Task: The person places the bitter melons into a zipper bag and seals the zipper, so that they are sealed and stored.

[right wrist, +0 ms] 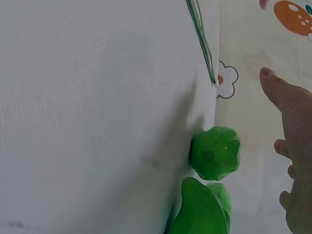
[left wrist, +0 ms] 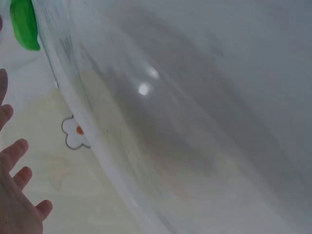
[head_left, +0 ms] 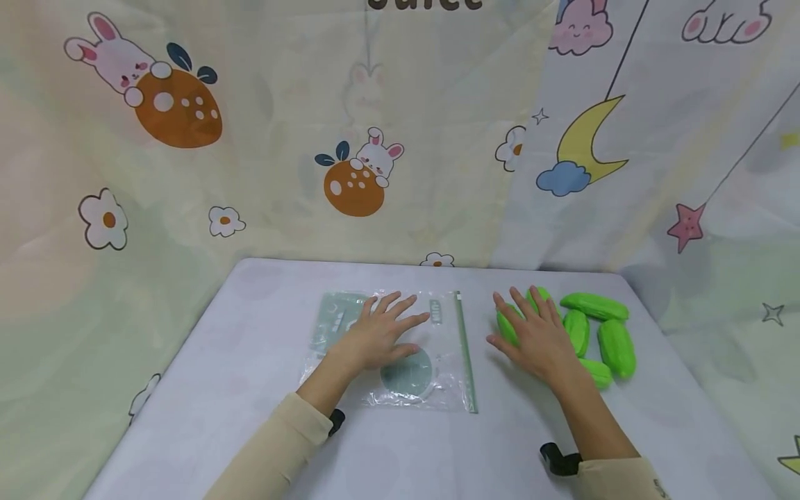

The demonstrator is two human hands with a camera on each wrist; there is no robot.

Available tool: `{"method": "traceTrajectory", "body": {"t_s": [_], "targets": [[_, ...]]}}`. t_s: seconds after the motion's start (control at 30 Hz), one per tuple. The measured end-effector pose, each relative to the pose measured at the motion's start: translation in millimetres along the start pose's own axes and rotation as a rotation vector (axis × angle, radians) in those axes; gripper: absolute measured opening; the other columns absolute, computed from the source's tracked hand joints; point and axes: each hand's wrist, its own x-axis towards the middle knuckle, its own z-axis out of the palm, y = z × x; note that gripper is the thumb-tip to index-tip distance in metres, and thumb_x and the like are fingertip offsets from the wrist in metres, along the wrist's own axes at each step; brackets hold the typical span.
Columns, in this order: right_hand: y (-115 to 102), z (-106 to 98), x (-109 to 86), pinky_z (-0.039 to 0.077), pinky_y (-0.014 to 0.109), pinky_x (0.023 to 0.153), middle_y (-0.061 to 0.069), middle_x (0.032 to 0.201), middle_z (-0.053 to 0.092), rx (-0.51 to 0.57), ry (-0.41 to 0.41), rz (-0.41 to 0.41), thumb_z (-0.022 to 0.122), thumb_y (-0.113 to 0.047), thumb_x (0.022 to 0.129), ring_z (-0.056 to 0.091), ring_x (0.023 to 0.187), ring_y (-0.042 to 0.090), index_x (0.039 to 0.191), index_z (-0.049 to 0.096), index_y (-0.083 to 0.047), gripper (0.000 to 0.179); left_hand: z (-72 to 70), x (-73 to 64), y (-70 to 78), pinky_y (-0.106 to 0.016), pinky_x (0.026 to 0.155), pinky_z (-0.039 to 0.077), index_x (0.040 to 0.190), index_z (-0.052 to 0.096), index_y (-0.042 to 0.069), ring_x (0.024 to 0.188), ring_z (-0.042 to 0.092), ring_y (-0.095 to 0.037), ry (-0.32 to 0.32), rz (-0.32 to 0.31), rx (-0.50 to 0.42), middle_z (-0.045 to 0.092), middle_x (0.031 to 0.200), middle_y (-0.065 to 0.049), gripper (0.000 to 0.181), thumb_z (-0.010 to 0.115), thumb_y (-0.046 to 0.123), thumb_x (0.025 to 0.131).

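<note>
A clear plastic zip bag (head_left: 446, 378) with pale green printed patches and a green zip strip (head_left: 466, 357) lies flat on the table. My left hand (head_left: 375, 338) hovers over it, fingers spread and holding nothing. Close up in the left wrist view, the bag's shiny film (left wrist: 146, 112) lies below the left hand (left wrist: 17, 195). Several bright green, ridged, cucumber-like pieces (head_left: 617, 347) lie grouped on the right. Over the left part of that group is my right hand (head_left: 540, 344), fingers spread. The right wrist view has the hand (right wrist: 297, 122) raised apart from the green pieces (right wrist: 214, 153).
The white tabletop (head_left: 250, 333) carries the bag and the green pieces. Behind it hangs a cloth backdrop (head_left: 269, 153) printed with rabbits, flowers and a moon. A black wrist device (head_left: 558, 460) sits below the right forearm, another (head_left: 337, 421) beside the left.
</note>
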Motion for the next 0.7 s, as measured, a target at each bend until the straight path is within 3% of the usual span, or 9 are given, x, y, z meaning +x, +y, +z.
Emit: {"method": "traceTrajectory", "body": {"t_s": [0.13,0.3,0.7], "targets": [[-0.7,-1.3,0.1,0.014,0.071,0.12,0.021,0.164,0.033,0.002,0.011,0.004,0.063,-0.058,0.096,0.014,0.153,0.052,0.159,0.038,-0.018,0.079,3.7,12.6,10.1,-0.065,0.119,0.025,0.158,0.037,0.039,0.155,0.023,-0.033,-0.024,0.041,-0.007,0.027,0.169,-0.001,0.063,0.052,0.061,0.101],[0.1,-0.8,-3.4,0.013,0.071,0.12,0.021,0.163,0.035,-0.003,0.014,0.024,0.065,-0.063,0.091,0.016,0.152,0.051,0.158,0.04,-0.018,0.085,6.2,24.4,21.0,-0.062,0.117,0.03,0.157,0.039,0.039,0.153,0.027,-0.029,-0.049,0.048,-0.015,0.032,0.167,-0.001,0.062,0.053,0.061,0.101],[6.7,2.6,-10.9,0.018,0.072,0.118,0.021,0.161,0.037,0.006,0.018,0.026,0.071,-0.064,0.087,0.018,0.152,0.05,0.156,0.043,-0.019,0.088,13.3,38.5,39.1,-0.059,0.114,0.036,0.155,0.044,0.037,0.151,0.033,-0.03,-0.096,0.103,-0.064,0.039,0.164,-0.002,0.06,0.054,0.06,0.101]]}}
